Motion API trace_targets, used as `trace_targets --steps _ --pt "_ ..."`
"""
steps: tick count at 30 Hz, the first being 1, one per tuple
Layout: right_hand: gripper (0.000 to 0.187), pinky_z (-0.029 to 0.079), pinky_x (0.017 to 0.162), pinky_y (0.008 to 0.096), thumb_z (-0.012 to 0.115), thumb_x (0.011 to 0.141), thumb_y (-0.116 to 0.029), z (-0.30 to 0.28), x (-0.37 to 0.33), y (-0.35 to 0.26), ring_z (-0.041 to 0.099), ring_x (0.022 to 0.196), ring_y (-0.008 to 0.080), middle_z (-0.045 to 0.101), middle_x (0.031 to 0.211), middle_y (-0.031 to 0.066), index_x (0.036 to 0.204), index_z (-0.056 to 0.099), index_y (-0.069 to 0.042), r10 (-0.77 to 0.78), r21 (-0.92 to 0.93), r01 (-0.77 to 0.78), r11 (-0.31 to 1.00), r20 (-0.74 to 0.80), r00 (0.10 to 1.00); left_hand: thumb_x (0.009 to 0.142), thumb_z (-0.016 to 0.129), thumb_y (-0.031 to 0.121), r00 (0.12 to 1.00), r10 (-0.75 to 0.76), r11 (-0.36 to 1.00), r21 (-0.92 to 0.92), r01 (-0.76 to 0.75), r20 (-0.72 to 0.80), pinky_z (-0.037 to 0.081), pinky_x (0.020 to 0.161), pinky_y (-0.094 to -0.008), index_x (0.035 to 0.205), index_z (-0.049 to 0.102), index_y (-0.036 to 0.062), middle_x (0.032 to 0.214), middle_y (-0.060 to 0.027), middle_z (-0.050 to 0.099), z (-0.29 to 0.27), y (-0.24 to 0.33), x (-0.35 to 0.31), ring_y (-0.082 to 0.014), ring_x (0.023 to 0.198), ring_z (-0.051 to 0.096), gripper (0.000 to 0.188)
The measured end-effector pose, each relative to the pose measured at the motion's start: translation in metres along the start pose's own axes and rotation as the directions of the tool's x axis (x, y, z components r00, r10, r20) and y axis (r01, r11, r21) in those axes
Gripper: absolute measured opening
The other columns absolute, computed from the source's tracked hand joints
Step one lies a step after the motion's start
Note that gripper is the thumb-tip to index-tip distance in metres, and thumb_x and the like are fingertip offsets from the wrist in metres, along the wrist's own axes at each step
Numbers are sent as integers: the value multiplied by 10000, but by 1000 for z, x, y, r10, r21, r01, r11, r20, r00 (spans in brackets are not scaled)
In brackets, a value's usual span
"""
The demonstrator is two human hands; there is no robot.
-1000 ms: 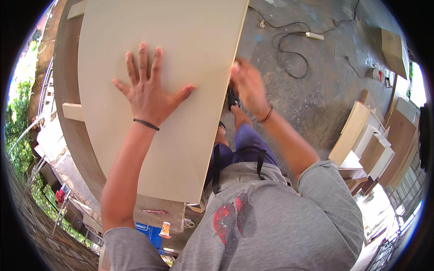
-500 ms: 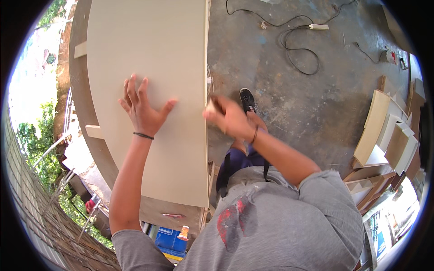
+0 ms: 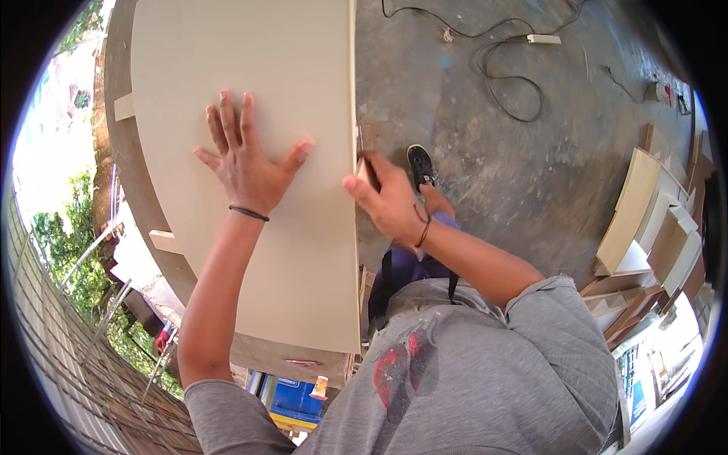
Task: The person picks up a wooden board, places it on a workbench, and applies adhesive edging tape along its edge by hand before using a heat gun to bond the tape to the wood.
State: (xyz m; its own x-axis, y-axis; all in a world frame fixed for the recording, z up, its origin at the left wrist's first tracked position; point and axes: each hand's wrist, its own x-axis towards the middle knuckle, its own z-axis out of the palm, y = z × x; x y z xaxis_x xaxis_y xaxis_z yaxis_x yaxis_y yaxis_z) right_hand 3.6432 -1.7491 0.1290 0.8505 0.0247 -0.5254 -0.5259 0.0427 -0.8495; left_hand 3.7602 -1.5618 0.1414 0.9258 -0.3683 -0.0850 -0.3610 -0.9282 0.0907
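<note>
A large pale flat panel (image 3: 303,68) lies lengthwise in front of me. My left hand (image 3: 256,171) rests flat on its top face, fingers and thumb spread, holding nothing. At the panel's right edge, my right hand (image 3: 393,199) is closed around a small pale block (image 3: 367,173), which it holds against or very close to that edge. The thumb points toward the panel top. The fingers hide most of the block, and its contact face cannot be seen.
A brown bench frame (image 3: 140,178) with pale wooden strips shows along the panel's left side. Past my shoe (image 3: 419,164), a black cord (image 3: 491,76) and white power strip (image 3: 544,39) lie on the floor. Wooden panels (image 3: 631,205) lean at right; a blue box (image 3: 294,398) and small cup (image 3: 319,387) sit below.
My left hand has shifted slightly up the panel with its fingers spread. My right hand, blurred before, now shows clearly with the block at the edge. The whole view has shifted a little.
</note>
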Motion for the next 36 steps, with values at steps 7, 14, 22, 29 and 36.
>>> trace_targets --steps 7,14,22,29,36 --pt "601 471 672 345 587 861 -510 -29 70 -37 612 746 213 635 814 157 1030 544 65 -96 -61 92 994 -79 992 632 619 760 999 30 1000 -10 -30 24 87 919 -785 1460 234 187 1550 -83 116 -6 -2 1 -368 1422 47 1077" --pt "607 449 606 310 586 851 -540 -25 71 -38 544 662 142 585 710 94 912 557 63 -92 -92 85 992 -80 992 646 606 759 1000 17 1000 -3 -16 15 95 933 -770 1476 188 186 1552 -85 116 -7 -6 3 -361 1422 60 1091" --pt "514 433 622 360 523 911 -468 -49 117 -70 517 662 198 552 707 92 961 544 43 21 1 -21 1000 -60 998 635 583 784 999 37 998 -42 -37 9 53 939 -787 1481 152 217 1558 -54 81 -9 -6 0 -363 1426 17 1106" --pt "513 412 567 350 489 922 -477 -19 66 -24 485 582 189 511 656 81 890 527 34 -67 -61 62 996 -66 996 650 611 746 999 -3 998 -61 5 35 63 964 -765 1483 158 218 1565 -49 51 -10 -6 -3 -336 1433 10 1085" --pt "499 436 660 375 506 912 -471 -58 136 -79 551 713 262 535 721 179 877 519 27 -13 -82 5 997 -96 995 654 616 739 998 -11 999 -44 14 61 47 973 -756 1464 202 193 1561 -53 62 -16 -1 6 -333 1430 13 1061"
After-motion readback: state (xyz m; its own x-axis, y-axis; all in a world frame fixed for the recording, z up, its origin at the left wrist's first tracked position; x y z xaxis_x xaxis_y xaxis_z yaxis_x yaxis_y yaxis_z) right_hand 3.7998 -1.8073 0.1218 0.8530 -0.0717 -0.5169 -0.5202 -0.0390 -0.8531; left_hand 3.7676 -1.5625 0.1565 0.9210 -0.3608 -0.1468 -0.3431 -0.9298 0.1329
